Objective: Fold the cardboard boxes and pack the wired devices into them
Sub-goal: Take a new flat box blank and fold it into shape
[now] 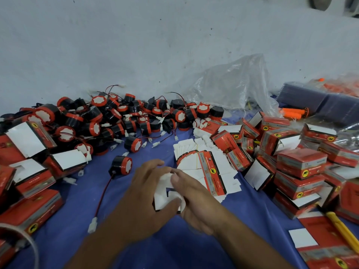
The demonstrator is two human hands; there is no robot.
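My left hand (147,193) and right hand (196,199) gripped the half-folded box (162,199), while the nearest wired device (120,166) lay just beyond my left, its wire trailing toward me.

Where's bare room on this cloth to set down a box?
Two patches of the blue cloth: between the left forearm and the left stack of red cardboard boxes, crossed by one thin red-black wire; and between the right forearm and the right red boxes. The far heap of black-and-red round devices is crowded.
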